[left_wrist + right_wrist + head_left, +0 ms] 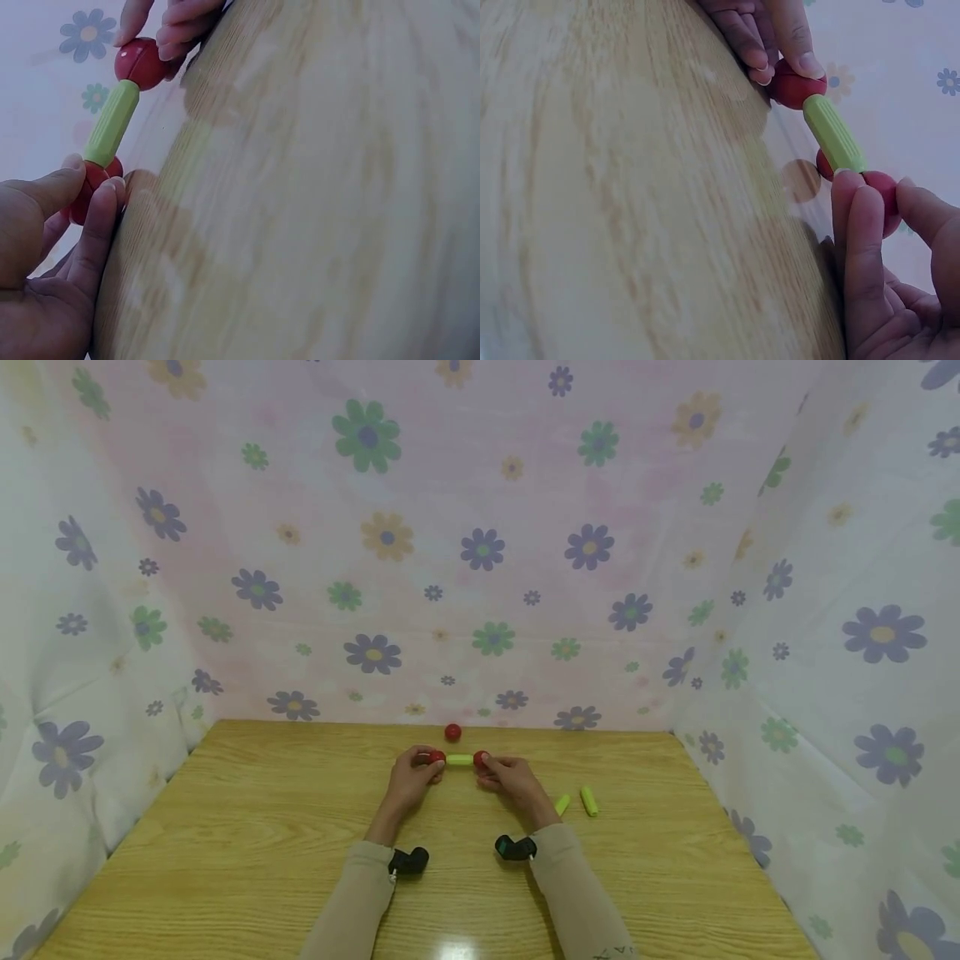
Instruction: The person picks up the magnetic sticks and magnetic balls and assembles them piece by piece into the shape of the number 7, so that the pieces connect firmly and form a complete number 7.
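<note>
A ribbed light-green stick (460, 760) spans the space between two red balls, one at each end. My left hand (411, 779) pinches the left red ball (437, 758) between thumb and fingers. At the other end, my right hand (513, 778) grips the right red ball (482, 760), partly covered by its fingertips. In the left wrist view the green stick (112, 124) meets both balls. The right wrist view shows the stick's grooves (834, 135) and the ball in my right fingers (865, 225). Both hands are low over the table's far part.
A third red ball (453, 732) lies behind the hands by the back edge. Two more green sticks lie to the right, one (588, 802) in full view, the other (562, 805) partly behind my right wrist. Flowered cloth (480, 610) surrounds the wooden table (262, 827).
</note>
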`<state>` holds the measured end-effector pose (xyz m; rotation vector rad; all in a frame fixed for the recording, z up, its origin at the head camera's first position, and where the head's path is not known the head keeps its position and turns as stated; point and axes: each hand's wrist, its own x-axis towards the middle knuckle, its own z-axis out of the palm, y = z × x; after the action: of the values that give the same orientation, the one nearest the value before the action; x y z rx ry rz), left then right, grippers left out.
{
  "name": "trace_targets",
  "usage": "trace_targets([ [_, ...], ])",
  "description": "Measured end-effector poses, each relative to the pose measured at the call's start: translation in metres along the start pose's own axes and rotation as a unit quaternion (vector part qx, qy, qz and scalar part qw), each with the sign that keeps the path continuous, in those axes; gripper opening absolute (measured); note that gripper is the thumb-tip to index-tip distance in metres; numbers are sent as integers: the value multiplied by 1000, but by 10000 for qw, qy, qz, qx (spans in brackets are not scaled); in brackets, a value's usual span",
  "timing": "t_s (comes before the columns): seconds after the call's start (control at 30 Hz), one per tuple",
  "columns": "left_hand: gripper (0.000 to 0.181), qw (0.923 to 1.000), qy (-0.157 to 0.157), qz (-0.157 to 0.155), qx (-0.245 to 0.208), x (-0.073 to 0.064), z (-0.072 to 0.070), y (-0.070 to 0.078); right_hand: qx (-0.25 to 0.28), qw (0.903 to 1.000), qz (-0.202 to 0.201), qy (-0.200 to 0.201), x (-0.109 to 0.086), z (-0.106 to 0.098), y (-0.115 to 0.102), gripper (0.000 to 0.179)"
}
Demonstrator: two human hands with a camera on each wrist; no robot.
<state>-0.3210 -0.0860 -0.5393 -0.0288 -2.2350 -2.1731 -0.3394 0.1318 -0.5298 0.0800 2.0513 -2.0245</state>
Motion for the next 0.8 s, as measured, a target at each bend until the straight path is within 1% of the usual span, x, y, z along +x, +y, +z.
trace_targets([
  [0.17, 34, 10000, -27, 41, 37, -1, 0, 0, -60, 9999, 58, 64, 0, 1, -1, 42],
  [0.43, 33, 10000, -39, 42, 41, 0, 0, -3, -19, 9999, -99, 76, -5, 1, 0, 39],
  [0.6, 32, 10000, -35, 27, 38, 3, 0, -4, 39, 9999, -91, 114, -6, 2, -1, 38],
  [0.8, 31, 9998, -12, 58, 197, 3, -1, -6, 16, 10000, -96, -18, -9, 0, 0, 39],
])
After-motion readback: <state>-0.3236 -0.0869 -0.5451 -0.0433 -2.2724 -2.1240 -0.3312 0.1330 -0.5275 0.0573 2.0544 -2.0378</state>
